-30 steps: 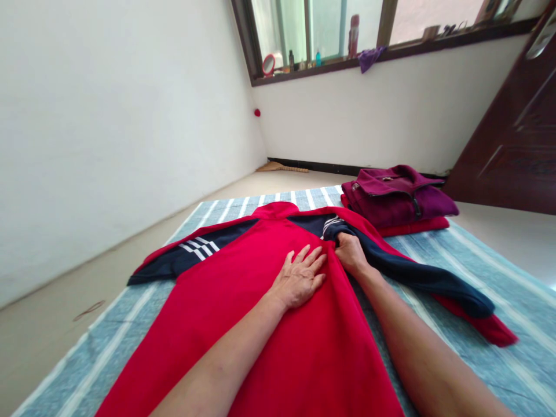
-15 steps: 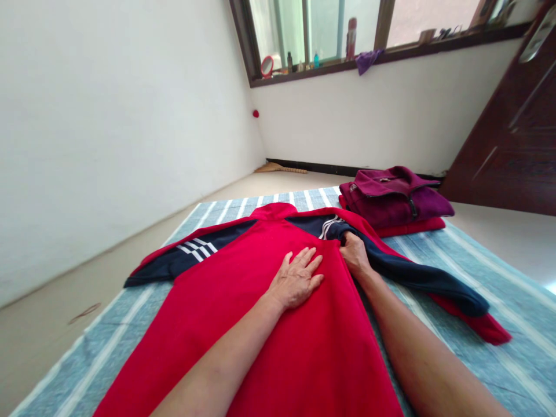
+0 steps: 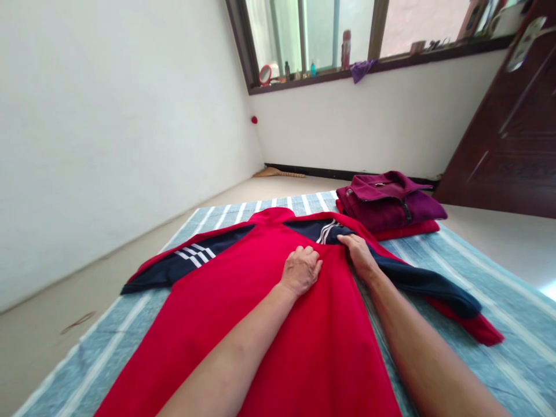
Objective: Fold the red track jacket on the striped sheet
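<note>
Red cloth with navy sleeves makes up the jacket [image 3: 234, 284], which lies spread on the striped sheet [image 3: 521, 336], collar pointing away from the person. Several things could go wrong here. The cloth looks soft and thin, so if the left hand [image 3: 301, 269] bears down while the right hand [image 3: 358, 252] pulls sideways, the body may ruck up between them. The right sleeve [image 3: 417, 284] is bent back towards the person, close to the right forearm, and could twist or catch beneath it. A sharp tug could also drag the sheet along, or a wide sweep to the right might knock the purple top [image 3: 377, 205] off the red garment [image 3: 408, 230] under it, just beyond that sleeve. As for position, the jacket lies beneath both hands: the left one rests on the upper body with fingers curled, and whether it pinches cloth I cannot tell. The right one is at the side edge by the armpit, fingers partly bent over the navy near the white stripes; whether it grips is unclear. The left sleeve [image 3: 160, 272] reaches out to the sheet's edge, well apart from either hand.
</note>
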Demonstrator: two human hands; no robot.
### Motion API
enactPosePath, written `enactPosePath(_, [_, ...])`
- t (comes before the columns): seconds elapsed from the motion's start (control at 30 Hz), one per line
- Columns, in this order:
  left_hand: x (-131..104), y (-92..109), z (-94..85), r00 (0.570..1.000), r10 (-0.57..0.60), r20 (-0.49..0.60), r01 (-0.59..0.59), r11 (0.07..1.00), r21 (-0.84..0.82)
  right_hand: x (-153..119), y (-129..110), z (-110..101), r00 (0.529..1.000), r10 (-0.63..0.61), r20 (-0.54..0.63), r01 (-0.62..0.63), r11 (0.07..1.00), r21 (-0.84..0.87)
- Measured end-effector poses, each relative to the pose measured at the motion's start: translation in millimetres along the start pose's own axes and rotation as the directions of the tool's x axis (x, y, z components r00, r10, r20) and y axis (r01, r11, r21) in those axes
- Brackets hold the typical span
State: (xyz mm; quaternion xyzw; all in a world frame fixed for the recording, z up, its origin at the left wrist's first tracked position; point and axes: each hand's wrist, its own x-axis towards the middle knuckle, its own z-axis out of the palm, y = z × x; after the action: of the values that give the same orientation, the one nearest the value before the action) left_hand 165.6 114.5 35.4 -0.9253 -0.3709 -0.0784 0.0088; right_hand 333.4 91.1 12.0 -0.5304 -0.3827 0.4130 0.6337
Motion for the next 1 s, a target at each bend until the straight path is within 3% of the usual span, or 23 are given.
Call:
enactPosePath(0.2, [-2,2,17.1,0.995,-0.038,-0.091,0.038,0.999,-0.006,0,2,4,1.000,-0.013,-0.016,0.012,0.997,-0.073])
enactPosePath(0.37, [-1,-1,23.9,0.993,-0.044,-0.106,0.043,0.999,-0.014,1,4,5,0.997,-0.047,-0.061,0.038,0.990,-0.137])
enactPosePath(0.53, [1,1,22.9,0.991,-0.058,-0.120,0.058,0.998,-0.008,-4,-2,10,0.988,-0.110,-0.108,0.095,0.986,-0.139])
enactPosePath(0.77, [0,2,20.4,0.992,-0.058,-0.110,0.059,0.998,0.012,-9,-3,11,0.997,0.002,-0.082,-0.004,1.000,-0.023])
enactPosePath(1.0, [3,2,22.3,0.994,-0.097,-0.051,0.099,0.995,0.018,-7,5,12,0.992,-0.069,-0.104,0.068,0.998,-0.010])
